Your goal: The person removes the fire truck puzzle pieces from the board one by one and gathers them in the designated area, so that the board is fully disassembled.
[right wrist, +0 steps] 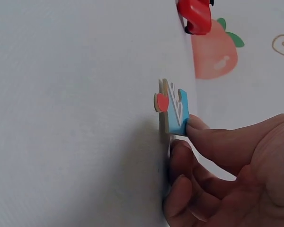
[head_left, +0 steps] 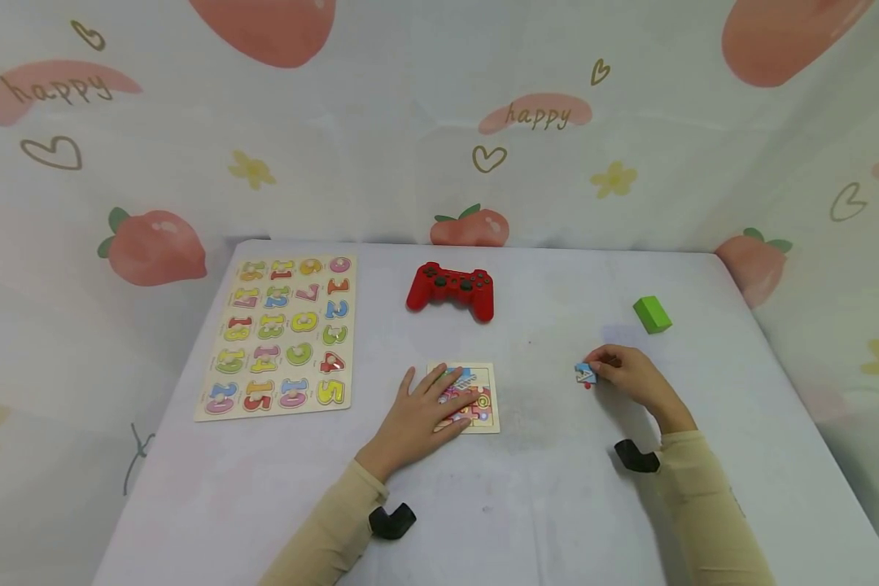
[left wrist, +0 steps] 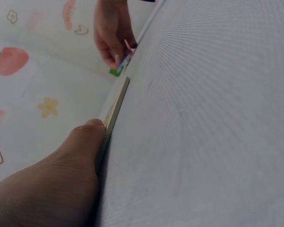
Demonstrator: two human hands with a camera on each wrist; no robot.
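The left hand [head_left: 419, 415] lies on the small puzzle board [head_left: 494, 403], near the middle of the tabletop [head_left: 527, 488], its fingers spread and its grip released. To the right, the right hand [head_left: 636, 381] pinches a blue puzzle piece [head_left: 584, 373] between thumb and fingers. A wide stretch of white surface separates that piece from the board's right edge, and more of it runs between the two forearms to the near side. Beyond the board, a red controller [head_left: 450, 286] sits toward the tabletop's far edge; a green block [head_left: 653, 315] lies just beyond the right hand. On the left, the number board [head_left: 317, 335] reaches toward the far left corner, its right edge apart from the left hand.

Only the head view shows the number board. The left wrist view adds the small board's thickness, with the thumb beside its edge. The right wrist view shows the piece's pale cut side and round red tab; whether the piece touches the tabletop I cannot tell.
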